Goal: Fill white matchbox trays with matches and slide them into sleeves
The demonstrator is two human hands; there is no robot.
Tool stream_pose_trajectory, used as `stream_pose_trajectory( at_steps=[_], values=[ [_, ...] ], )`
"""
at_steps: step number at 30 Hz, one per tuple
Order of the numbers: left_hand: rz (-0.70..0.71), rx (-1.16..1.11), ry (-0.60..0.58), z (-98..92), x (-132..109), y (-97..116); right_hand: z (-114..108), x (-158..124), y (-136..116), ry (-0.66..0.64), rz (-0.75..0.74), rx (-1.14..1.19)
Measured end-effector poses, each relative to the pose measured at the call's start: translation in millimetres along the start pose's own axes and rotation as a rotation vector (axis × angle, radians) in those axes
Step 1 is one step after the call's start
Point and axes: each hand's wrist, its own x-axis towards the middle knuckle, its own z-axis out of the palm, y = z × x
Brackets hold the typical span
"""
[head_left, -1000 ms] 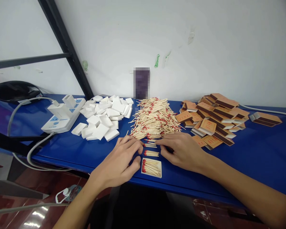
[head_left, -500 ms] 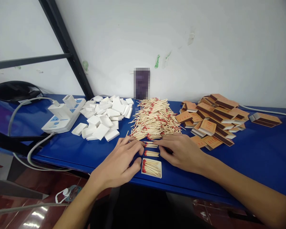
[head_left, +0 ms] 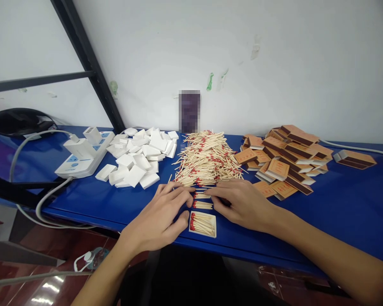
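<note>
A big heap of red-tipped matchsticks [head_left: 210, 159] lies in front of me. Close to its near edge, a small row of matchsticks [head_left: 201, 195] sits between my two hands. My left hand [head_left: 164, 212] rests on the left, its index fingertip at the red heads and its thumb apart. From the right, my right hand [head_left: 242, 204] reaches with its index fingertip to the plain ends, thumb spread lower. Nearer to me is a second small row of matchsticks [head_left: 203, 205]. Below it stands a white matchbox tray [head_left: 215, 229] with several matchsticks, heads to the left.
White matchbox trays [head_left: 135, 163] are piled on the left, beside a white power strip [head_left: 83, 165] with cables. Brown matchbox sleeves [head_left: 290, 153] form a pile on the right, one sleeve [head_left: 355, 159] apart. A black metal frame [head_left: 89, 63] rises at left. The blue table's front edge [head_left: 242, 255] is close.
My right index fingertip has shifted slightly left along the upper matchsticks. My left hand has barely moved. The piles and the filled tray stay as they were.
</note>
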Motion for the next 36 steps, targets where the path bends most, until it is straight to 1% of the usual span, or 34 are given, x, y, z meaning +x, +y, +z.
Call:
stream_pose_trajectory(
  at_steps=[3, 6, 12, 15, 20, 24, 30, 36],
  values=[
    [0.000, 0.002, 0.001, 0.4, 0, 0, 1, 0, 1, 0.011, -0.020, 0.014],
    [-0.002, 0.004, 0.004, 0.3, 0, 0, 0, 0, 1, 0.010, 0.001, 0.019],
    [0.009, -0.008, 0.003, -0.1, -1, 1, -6, 2, -2, -0.111, 0.120, 0.041],
    [0.014, -0.013, 0.000, 0.2, -2, 0, -6, 3, -1, -0.127, 0.127, 0.056],
    [0.026, -0.038, 0.000, 0.4, -2, 0, -4, 3, -2, -0.095, 0.128, 0.080],
    [0.035, -0.041, 0.003, 1.2, -1, 0, -3, 4, -4, -0.059, 0.087, 0.104],
    [0.056, -0.020, -0.007, 2.6, -2, 0, 1, 1, -2, -0.022, 0.068, 0.113],
    [0.043, 0.007, -0.035, 3.6, -3, 0, 4, 2, -2, 0.066, -0.012, 0.110]
  ],
)
